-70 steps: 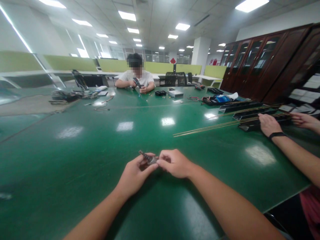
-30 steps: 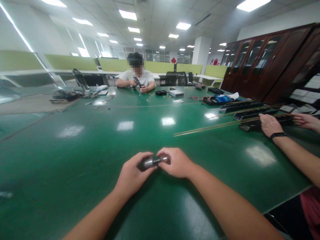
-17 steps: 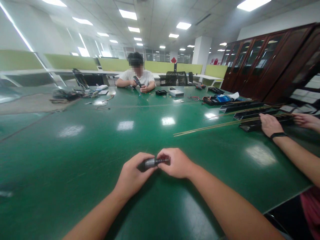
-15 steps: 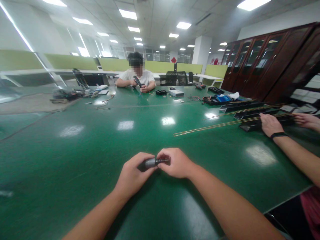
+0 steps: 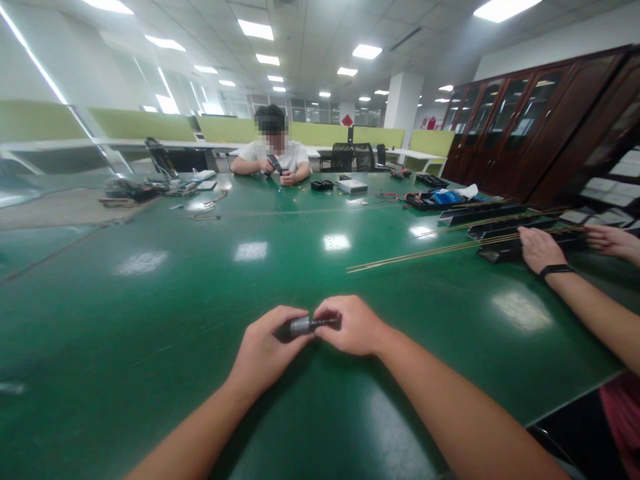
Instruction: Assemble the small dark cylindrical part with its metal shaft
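Observation:
Low in the middle of the head view, both hands are on one small part: a silver metal cylinder with a thin dark shaft (image 5: 301, 326), lying roughly sideways just above the table. Its exact kind is too small to tell. My left hand (image 5: 267, 343) is closed round the cylinder end, thumb below and fingers above. My right hand (image 5: 353, 327) pinches the dark shaft end between thumb and fingers, which hide part of its tip. The two hands nearly meet at the fingertips.
On the green table (image 5: 200, 373), long thin golden rods (image 5: 415, 257) lie across black channels (image 5: 500, 250) at right, where a co-worker's hand (image 5: 543, 250) rests. Farther back are a tool tray (image 5: 445, 199) and a white box (image 5: 351, 187). A person (image 5: 295, 157) opposite holds a dark tool.
Earlier, the shaft pointed up and left out of my left hand. The part has since been turned round, so the shaft points right into my right hand. Over the last half second little differs.

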